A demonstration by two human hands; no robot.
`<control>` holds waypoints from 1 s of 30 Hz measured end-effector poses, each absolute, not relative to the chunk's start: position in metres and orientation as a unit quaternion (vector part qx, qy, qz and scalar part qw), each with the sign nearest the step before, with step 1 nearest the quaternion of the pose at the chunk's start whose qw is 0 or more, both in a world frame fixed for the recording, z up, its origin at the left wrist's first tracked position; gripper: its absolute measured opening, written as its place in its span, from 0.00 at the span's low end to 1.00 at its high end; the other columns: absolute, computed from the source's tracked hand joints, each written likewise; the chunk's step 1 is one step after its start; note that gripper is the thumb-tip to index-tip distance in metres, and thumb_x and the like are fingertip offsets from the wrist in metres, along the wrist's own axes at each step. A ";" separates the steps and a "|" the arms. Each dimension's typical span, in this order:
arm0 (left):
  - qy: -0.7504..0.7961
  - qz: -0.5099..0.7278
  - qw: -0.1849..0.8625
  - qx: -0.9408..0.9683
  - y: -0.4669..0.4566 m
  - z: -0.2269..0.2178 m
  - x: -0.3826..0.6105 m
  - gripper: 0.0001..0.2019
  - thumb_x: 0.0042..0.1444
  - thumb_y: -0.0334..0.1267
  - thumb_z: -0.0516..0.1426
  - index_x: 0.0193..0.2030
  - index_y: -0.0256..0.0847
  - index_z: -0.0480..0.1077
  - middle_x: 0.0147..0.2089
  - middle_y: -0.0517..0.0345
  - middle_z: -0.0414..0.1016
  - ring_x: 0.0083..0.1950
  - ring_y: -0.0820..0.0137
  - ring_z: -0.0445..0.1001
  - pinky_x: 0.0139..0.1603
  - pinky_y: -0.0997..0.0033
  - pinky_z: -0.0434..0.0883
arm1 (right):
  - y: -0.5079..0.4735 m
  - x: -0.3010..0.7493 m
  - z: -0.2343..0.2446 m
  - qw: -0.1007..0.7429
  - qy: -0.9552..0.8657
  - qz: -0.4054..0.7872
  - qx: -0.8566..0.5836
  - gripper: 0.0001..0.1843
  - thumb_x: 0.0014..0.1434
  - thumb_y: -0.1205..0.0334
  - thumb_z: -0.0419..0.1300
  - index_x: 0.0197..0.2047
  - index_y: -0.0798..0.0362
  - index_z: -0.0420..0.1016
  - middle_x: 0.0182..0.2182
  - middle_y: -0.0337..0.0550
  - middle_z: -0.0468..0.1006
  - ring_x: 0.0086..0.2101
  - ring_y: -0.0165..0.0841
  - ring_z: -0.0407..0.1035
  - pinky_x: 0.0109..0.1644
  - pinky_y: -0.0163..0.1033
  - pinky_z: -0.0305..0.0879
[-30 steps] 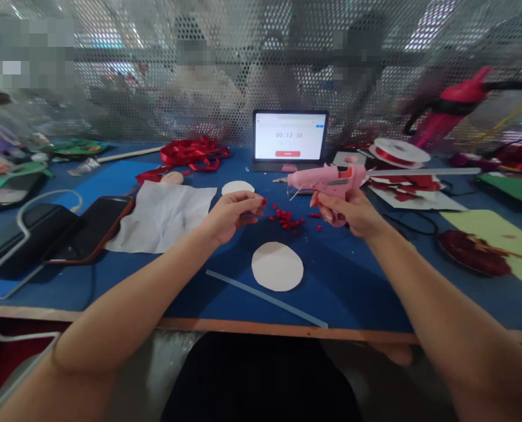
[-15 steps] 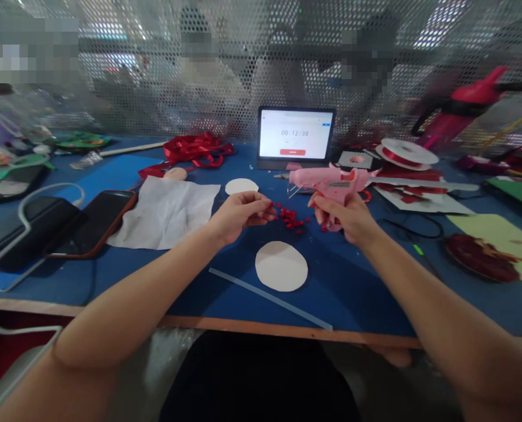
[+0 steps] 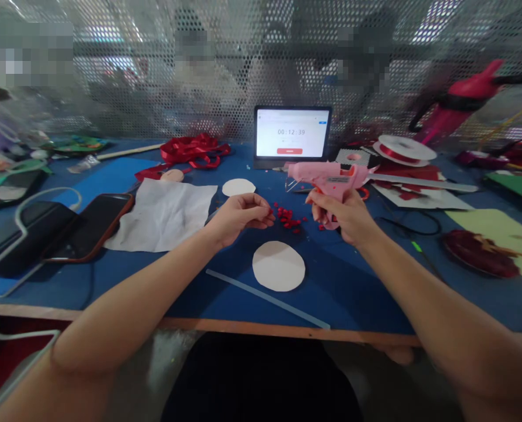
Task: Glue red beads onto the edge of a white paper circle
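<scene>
My right hand (image 3: 346, 214) is wrapped round the handle of a pink hot glue gun (image 3: 317, 174), its nozzle pointing left and a glue stick (image 3: 423, 181) jutting from its back. Thumb and fingers of my left hand (image 3: 245, 215) are pinched together, with a speck of red showing at their tips; its exact shape is too small to tell. Just right of those fingertips lies a pile of small red pieces (image 3: 289, 221). Nearer to me, a white disc (image 3: 279, 266) lies flat on the blue table (image 3: 352, 293), and a second white disc (image 3: 238, 187) sits behind my left hand.
A loose glue stick (image 3: 267, 298) lies near the front edge. On the left are a white cloth (image 3: 166, 217), a phone (image 3: 96, 223) and red ribbon (image 3: 194, 151). A tablet (image 3: 292, 135) showing a timer stands at the back; a ribbon spool (image 3: 405, 149) is right of it.
Both hands stay nearly in place, the left still pinched and the right still holding the glue gun. The view has shifted slightly, and the timer has gone from 12:38 to 12:39.
</scene>
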State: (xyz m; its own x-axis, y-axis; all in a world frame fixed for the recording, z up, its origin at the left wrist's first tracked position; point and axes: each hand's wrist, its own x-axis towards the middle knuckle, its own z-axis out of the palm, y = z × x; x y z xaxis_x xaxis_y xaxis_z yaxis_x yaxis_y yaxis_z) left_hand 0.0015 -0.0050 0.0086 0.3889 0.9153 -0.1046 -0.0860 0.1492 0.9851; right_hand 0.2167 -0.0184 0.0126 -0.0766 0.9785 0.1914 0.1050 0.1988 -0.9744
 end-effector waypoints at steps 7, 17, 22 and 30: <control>0.395 0.364 0.660 0.526 -0.005 0.008 0.000 0.08 0.45 0.27 0.62 0.30 0.34 0.66 0.28 0.55 0.78 0.29 0.73 0.78 0.29 0.78 0.73 | -0.018 0.218 0.013 0.497 -0.599 0.426 -0.462 0.16 0.47 0.47 0.64 0.25 0.53 0.72 0.14 0.34 0.68 0.15 0.23 0.59 0.18 0.32 0.55; 0.423 0.387 0.628 0.527 -0.005 0.010 0.002 0.07 0.45 0.27 0.62 0.27 0.34 0.67 0.25 0.60 0.75 0.28 0.77 0.75 0.30 0.80 0.71 | -0.018 0.218 0.012 0.498 -0.596 0.431 -0.459 0.16 0.47 0.48 0.64 0.25 0.53 0.72 0.14 0.35 0.69 0.15 0.22 0.59 0.17 0.32 0.55; 0.415 0.387 0.642 0.515 -0.005 0.009 0.001 0.07 0.47 0.26 0.61 0.32 0.35 0.67 0.28 0.57 0.77 0.31 0.73 0.78 0.32 0.76 0.73 | -0.017 0.218 0.012 0.497 -0.598 0.431 -0.458 0.16 0.48 0.48 0.64 0.26 0.53 0.72 0.14 0.35 0.69 0.15 0.23 0.60 0.18 0.32 0.55; 0.390 0.424 0.649 0.497 -0.005 0.009 0.002 0.04 0.48 0.27 0.62 0.30 0.32 0.71 0.28 0.57 0.77 0.31 0.74 0.78 0.34 0.78 0.74 | -0.017 0.219 0.012 0.489 -0.605 0.426 -0.461 0.16 0.49 0.49 0.63 0.25 0.54 0.72 0.14 0.35 0.68 0.15 0.22 0.60 0.18 0.32 0.55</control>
